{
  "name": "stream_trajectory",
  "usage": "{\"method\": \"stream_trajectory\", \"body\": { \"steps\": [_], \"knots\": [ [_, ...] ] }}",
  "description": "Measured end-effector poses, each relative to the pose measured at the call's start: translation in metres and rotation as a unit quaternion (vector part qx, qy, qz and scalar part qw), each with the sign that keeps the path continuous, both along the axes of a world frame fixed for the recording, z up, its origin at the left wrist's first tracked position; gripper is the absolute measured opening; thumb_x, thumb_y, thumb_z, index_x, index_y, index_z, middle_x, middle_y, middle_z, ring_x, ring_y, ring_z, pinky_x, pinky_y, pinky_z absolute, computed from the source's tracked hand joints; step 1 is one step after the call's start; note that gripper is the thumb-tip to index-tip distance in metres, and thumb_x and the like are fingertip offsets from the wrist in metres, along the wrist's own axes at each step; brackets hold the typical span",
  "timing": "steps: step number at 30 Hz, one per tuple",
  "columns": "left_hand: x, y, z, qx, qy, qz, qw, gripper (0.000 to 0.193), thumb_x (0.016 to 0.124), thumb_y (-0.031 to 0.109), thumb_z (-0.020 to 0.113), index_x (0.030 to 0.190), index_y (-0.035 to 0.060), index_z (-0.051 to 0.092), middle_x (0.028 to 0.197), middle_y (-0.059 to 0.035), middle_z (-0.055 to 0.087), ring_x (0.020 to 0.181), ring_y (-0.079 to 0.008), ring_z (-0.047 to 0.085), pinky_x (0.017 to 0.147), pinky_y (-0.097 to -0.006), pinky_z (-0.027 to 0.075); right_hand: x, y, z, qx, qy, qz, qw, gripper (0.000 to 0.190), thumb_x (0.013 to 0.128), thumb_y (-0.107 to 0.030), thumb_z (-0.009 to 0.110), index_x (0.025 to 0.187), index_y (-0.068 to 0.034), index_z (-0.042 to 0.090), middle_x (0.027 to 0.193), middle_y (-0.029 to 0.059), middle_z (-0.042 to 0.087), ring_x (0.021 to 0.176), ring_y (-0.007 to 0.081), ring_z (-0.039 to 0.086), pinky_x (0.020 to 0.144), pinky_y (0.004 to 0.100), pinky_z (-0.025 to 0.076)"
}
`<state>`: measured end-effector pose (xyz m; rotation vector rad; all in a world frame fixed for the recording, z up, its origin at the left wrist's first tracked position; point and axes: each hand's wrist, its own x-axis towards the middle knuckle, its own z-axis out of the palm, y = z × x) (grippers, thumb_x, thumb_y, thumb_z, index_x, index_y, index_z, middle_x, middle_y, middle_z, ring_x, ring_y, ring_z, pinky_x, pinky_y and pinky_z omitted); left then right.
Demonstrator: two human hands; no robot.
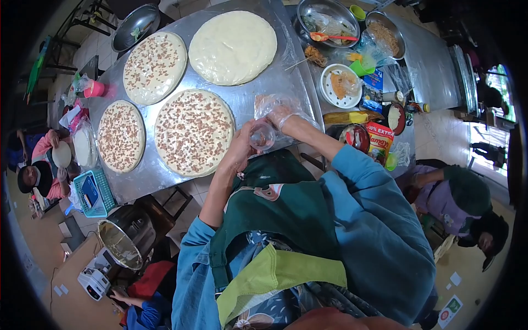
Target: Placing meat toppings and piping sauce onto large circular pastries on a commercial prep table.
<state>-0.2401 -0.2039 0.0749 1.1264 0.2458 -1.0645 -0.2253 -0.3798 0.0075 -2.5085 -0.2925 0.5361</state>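
Note:
My left hand [240, 144] is closed around a clear plastic cup [262, 136] at the table's front edge, with the cup's round end facing me. Just beside it, my right hand [283, 114] is inside thin clear plastic [303, 110], and its fingers are partly hidden. Brown bits [260, 100] show next to its fingertips. Left of my hands lies a large round dough [194, 132] strewn with small brown pieces. Two more topped rounds, a dough [121, 136] and another dough [155, 68], lie farther left. A plain pale dough round [233, 47] rests at the back under shiny film.
A second table at right holds a steel bowl [328, 24] with a red spoon, a white perforated plate [340, 86], a red packet [378, 142] and a bowl of brown shreds [385, 39]. A teal basket [95, 193] and a mixing bowl [126, 237] are at left. Several people work nearby.

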Motion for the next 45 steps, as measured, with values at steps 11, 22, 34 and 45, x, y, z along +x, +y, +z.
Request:
{"method": "stream_trajectory", "body": {
  "steps": [11,22,34,45],
  "knots": [
    [-0.001,-0.007,-0.007,0.008,-0.018,0.057,0.998,0.05,0.092,0.042,0.033,0.119,0.0022,0.044,0.116,-0.0075,0.046,0.085,-0.0181,0.055,0.061,-0.0237,0.037,0.006,-0.03,0.05,0.109,0.1,-0.021,0.989,0.017,0.077,-0.013,0.059,0.09,-0.004,0.064,0.083,0.0108,0.064,0.074,0.02,0.061,0.068,0.031,0.048],
    [0.01,-0.04,0.002,-0.055,-0.004,0.078,0.995,0.05,0.092,0.043,0.033,0.115,0.0012,0.046,0.103,-0.0073,0.053,0.082,-0.016,0.054,0.063,-0.0247,0.042,0.006,-0.048,0.12,0.295,0.166,-0.098,0.936,0.019,0.08,-0.016,0.061,0.093,-0.002,0.063,0.082,0.0066,0.064,0.076,0.0121,0.059,0.069,0.0276,0.047],
    [0.013,-0.066,-0.014,-0.121,0.0,0.109,0.987,0.044,0.092,0.045,0.03,0.104,0.0082,0.05,0.092,-0.0023,0.056,0.077,-0.0116,0.053,0.065,-0.0245,0.044,-0.016,-0.024,0.147,0.186,-0.063,-0.044,0.98,0.017,0.081,-0.007,0.048,0.096,-0.001,0.056,0.094,0.0203,0.056,0.085,0.0366,0.054,0.075,0.0394,0.044],
    [0.001,-0.037,-0.01,-0.056,-0.037,0.144,0.987,0.043,0.093,0.039,0.029,0.103,0.0061,0.054,0.092,-0.0027,0.058,0.079,-0.01,0.057,0.062,-0.0224,0.042,0.01,-0.052,0.08,0.15,0.046,-0.024,0.987,0.019,0.082,-0.013,0.054,0.094,-0.001,0.062,0.087,0.0149,0.063,0.075,0.0213,0.062,0.07,0.031,0.049]
  ]
}}
